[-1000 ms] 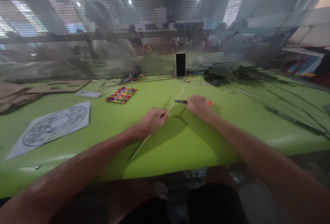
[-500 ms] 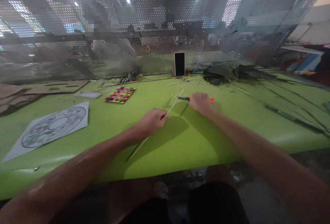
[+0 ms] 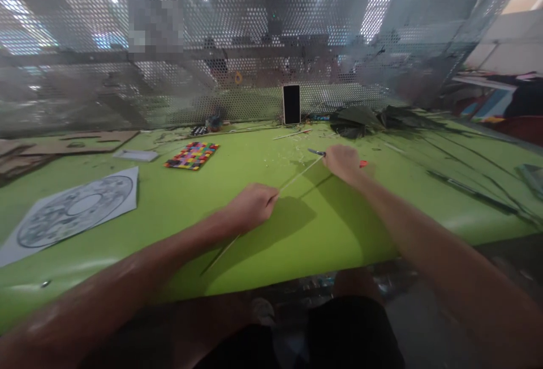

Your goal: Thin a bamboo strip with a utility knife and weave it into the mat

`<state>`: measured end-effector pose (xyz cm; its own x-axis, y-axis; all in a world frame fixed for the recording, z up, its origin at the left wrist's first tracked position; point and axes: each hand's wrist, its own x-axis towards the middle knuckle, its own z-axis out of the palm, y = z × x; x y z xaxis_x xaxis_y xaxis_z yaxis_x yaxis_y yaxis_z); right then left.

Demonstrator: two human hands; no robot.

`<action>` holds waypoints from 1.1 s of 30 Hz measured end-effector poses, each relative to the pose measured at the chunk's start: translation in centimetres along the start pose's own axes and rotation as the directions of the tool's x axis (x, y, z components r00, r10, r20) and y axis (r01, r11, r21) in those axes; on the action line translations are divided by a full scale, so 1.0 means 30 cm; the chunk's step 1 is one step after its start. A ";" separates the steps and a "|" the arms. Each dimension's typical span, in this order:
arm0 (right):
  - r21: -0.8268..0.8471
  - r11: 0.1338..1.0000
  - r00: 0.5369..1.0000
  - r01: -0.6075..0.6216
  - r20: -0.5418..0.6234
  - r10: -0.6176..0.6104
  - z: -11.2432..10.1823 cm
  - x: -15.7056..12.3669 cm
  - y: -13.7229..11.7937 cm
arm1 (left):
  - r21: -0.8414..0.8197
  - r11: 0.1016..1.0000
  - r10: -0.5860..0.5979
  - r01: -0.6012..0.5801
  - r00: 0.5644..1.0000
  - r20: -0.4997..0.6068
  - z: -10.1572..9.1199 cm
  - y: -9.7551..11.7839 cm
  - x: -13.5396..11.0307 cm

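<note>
A thin pale stick (image 3: 302, 174) runs slantwise above the green table, its lower end showing below my left wrist. My left hand (image 3: 254, 206) is closed around its middle. In my right hand (image 3: 341, 162) is a knife (image 3: 316, 153) with a short dark blade pointing left; an orange-red end sticks out behind the fist. The stick's far end meets the knife beside my right fingers. Whether those fingers also pinch the stick is hidden. Small pale shavings (image 3: 292, 158) lie on the table behind the stick.
A phone (image 3: 291, 104) stands against the perforated metal screen (image 3: 254, 69). A colourful woven square (image 3: 192, 155) and a paper with a ring drawing (image 3: 80, 207) lie left, near cardboard pieces (image 3: 80, 144). Dark leaves (image 3: 360, 120) and a long dark tool (image 3: 470, 191) lie right.
My right hand and the knife have moved right and slightly away. The stick's far end has swung right to the knife. My left hand keeps its grip.
</note>
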<state>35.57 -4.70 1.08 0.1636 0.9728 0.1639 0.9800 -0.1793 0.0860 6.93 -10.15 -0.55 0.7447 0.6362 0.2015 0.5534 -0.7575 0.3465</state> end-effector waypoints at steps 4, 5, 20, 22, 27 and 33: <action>0.016 0.998 0.996 -0.066 -0.064 0.067 0.001 0.019 0.024 | -0.002 0.999 -0.036 0.036 0.999 -0.037 -0.011 -0.018 0.014; 0.020 0.997 0.994 -0.071 -0.076 0.073 -0.002 0.019 0.022 | -0.008 0.998 -0.056 0.055 0.998 -0.037 -0.014 -0.027 0.019; 0.011 0.998 0.998 0.061 0.023 -0.061 -0.002 -0.034 -0.115 | -0.022 0.994 -0.109 0.108 0.993 -0.052 -0.006 -0.064 0.029; 0.007 0.998 0.997 0.065 0.035 -0.065 0.004 -0.027 -0.109 | -0.034 0.991 -0.130 0.129 0.991 -0.030 -0.001 -0.065 0.028; 0.000 0.998 0.997 0.059 0.048 -0.059 0.011 -0.020 -0.101 | -0.039 0.992 -0.122 0.121 0.992 -0.023 0.001 -0.064 0.028; -0.016 0.999 0.998 0.046 0.048 -0.045 0.003 -0.019 -0.092 | -0.018 0.992 -0.126 0.125 0.992 -0.004 -0.012 -0.049 0.029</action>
<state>32.79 -4.74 0.67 0.1244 0.9859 0.1123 0.9846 -0.1367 0.1094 6.63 -8.42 -0.56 0.6679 0.7268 0.1599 0.6356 -0.6689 0.3854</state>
